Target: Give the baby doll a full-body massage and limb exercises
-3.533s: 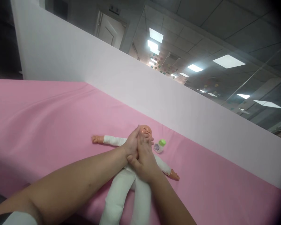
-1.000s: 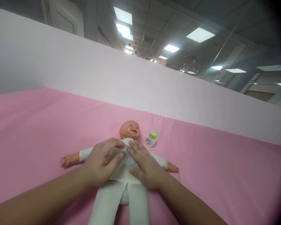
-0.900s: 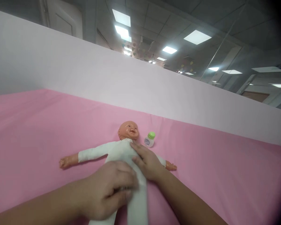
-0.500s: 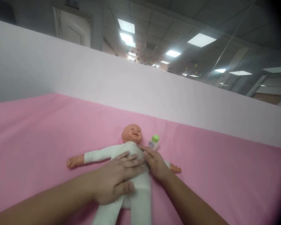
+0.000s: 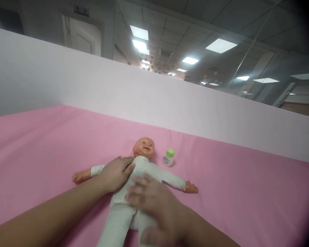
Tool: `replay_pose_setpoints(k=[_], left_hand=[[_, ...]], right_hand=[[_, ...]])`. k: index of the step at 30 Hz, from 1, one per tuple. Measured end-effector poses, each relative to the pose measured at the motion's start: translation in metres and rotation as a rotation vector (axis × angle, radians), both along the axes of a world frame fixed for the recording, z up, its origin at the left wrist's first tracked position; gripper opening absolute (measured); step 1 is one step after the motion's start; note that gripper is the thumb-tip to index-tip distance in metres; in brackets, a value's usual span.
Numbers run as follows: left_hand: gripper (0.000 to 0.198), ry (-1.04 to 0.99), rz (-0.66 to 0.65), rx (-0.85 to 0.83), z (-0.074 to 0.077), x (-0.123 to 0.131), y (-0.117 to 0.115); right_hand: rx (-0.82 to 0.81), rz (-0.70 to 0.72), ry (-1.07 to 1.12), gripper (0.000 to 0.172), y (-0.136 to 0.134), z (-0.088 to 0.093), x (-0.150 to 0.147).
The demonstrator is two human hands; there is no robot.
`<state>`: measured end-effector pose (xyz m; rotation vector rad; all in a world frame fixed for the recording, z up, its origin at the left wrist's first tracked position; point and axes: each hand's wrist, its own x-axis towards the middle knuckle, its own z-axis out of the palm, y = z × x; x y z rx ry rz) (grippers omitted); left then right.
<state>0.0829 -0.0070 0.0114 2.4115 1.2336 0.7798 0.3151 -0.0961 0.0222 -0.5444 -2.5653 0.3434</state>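
A baby doll with a bald plastic head and a white cloth body lies face up, arms spread. My left hand rests at its shoulder on the left of the view, fingers stretched out and covering the upper arm. Over the doll's belly and hip is my right hand, smeared by motion, its fingers apart and nothing in it. Whether the right palm touches the cloth, I cannot tell. Beside the doll's head stands a small clear bottle with a green cap, apart from both hands.
A pink sheet lies under the doll, with a few creases. Behind it runs a white low wall. Beyond the wall are glass panes, ceiling lights and a white door.
My left hand has gone from the doll's chest up to its shoulder on the left. My right hand has moved from the other shoulder down across the belly, uncovering the doll's arm on the right.
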Motion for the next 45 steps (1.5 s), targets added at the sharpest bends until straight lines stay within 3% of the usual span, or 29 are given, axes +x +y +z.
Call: replay_pose_setpoints(k=[3, 5, 10, 15, 22, 24, 29, 32, 34, 38, 45], left_hand=[[0.043, -0.017, 0.003, -0.022, 0.004, -0.001, 0.002], [0.043, -0.026, -0.004, -0.035, 0.005, -0.002, 0.002], [0.042, -0.029, -0.025, -0.100, 0.005, -0.003, 0.004], [0.040, -0.041, -0.011, -0.127, 0.005, -0.004, 0.005], [0.036, -0.138, 0.054, 0.011, 0.005, 0.000, -0.004], [0.036, -0.177, -0.057, 0.059, 0.009, 0.003, -0.018], [0.037, -0.182, -0.614, 0.030, 0.025, 0.012, -0.062], [0.043, -0.112, -0.725, 0.001, 0.031, 0.015, -0.069], [0.045, -0.015, -0.687, -0.004, 0.030, 0.014, -0.061], [0.050, 0.119, -0.483, -0.012, 0.017, 0.011, -0.032], [0.055, 0.040, -0.268, 0.056, -0.004, 0.011, -0.003]], right_hand=[[0.017, 0.188, -0.041, 0.053, -0.011, -0.006, -0.014], [0.045, 0.184, -0.040, 0.053, -0.012, -0.011, -0.017], [0.014, -0.048, -0.034, 0.072, 0.000, -0.009, -0.005], [-0.087, -0.179, -0.141, 0.073, 0.020, -0.003, 0.011], [-0.107, -0.478, -0.029, 0.060, 0.050, -0.016, 0.032], [-0.116, -0.533, 0.023, 0.053, 0.053, -0.016, 0.034], [-0.147, -0.624, 0.045, 0.038, 0.054, -0.011, 0.032], [-0.181, -0.623, 0.041, 0.038, 0.053, -0.008, 0.032], [-0.206, -0.613, 0.038, 0.039, 0.052, -0.007, 0.033], [-0.219, -0.600, 0.023, 0.041, 0.051, -0.006, 0.033], [-0.205, -0.568, 0.096, 0.038, 0.050, -0.010, 0.032]])
